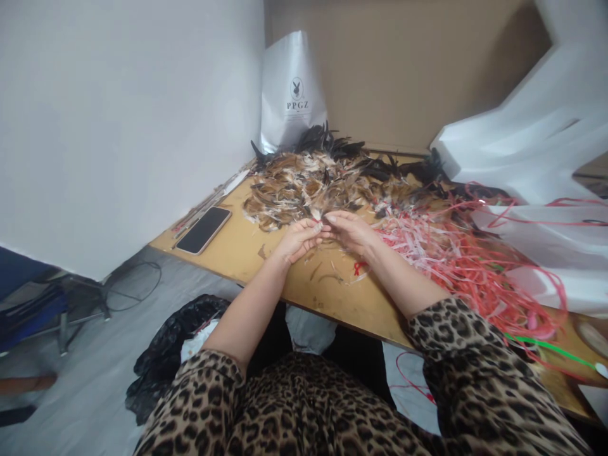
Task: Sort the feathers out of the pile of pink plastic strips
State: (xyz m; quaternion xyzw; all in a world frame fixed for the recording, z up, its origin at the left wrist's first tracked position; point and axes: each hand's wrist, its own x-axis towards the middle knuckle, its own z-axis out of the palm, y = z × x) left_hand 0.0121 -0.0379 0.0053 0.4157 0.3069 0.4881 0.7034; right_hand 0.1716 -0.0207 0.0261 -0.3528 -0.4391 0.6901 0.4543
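My left hand (303,239) and my right hand (350,230) meet over the table, fingertips pinched close together. Between them is what looks like a small feather (319,210), its base at my fingers; a bit of red shows by the left fingertips. The fingers partly hide it, and its outline blends with the pile behind. Just beyond my hands lies a wide heap of brown, white and black feathers (289,187). To the right of my right hand spreads a tangle of red and pink ribbon strips (456,266).
A phone (204,230) lies at the left of the wooden table (266,253). A white printed bag (294,95) stands in the back corner. White plastic (522,139) rises at the right. A green strip (551,346) lies near the right edge. A black bag (166,354) sits on the floor.
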